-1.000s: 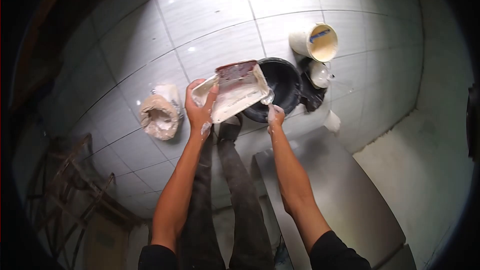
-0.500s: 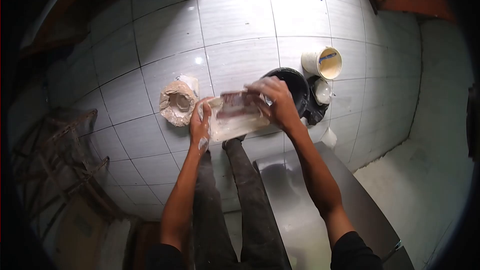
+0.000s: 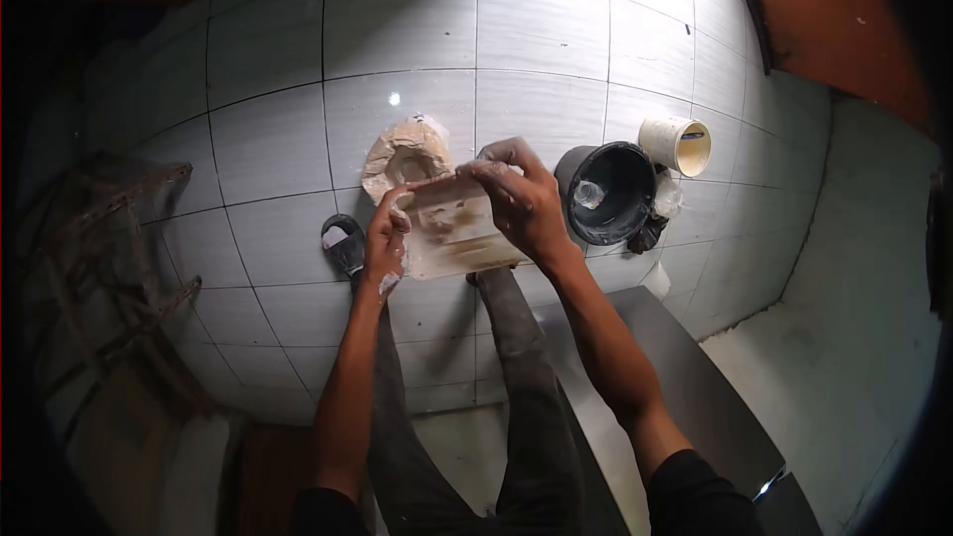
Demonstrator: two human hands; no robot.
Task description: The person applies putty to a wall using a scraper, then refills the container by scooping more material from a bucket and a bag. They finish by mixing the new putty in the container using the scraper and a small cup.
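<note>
A pale rectangular tray (image 3: 452, 238), smeared with white and brown paste, is held up in front of my legs. My left hand (image 3: 385, 243), with white paste on its fingers and wrist, is closed on the tray's left side. At the upper right edge is my right hand (image 3: 521, 189), whitened and with bent fingers. It grips what looks like a thin flat scraper (image 3: 433, 181), seen nearly edge-on along the tray's top; its far end is hidden by the fingers. Just behind the tray stands an opened bag of pale powder (image 3: 382, 161).
Right of my hands is a black bucket (image 3: 607, 228) with a clear plastic cup (image 3: 588, 196) inside. Beyond it stand a cream pail (image 3: 659, 142) and a clear plastic bag (image 3: 668, 199). A glossy grey panel (image 3: 675, 377) lies at right; a rusty frame (image 3: 139, 184) is at left.
The view has shifted, and the tray now hides part of the powder bag. My right hand has turned the flat brown piece from face-on to nearly edge-on at the tray's top.
</note>
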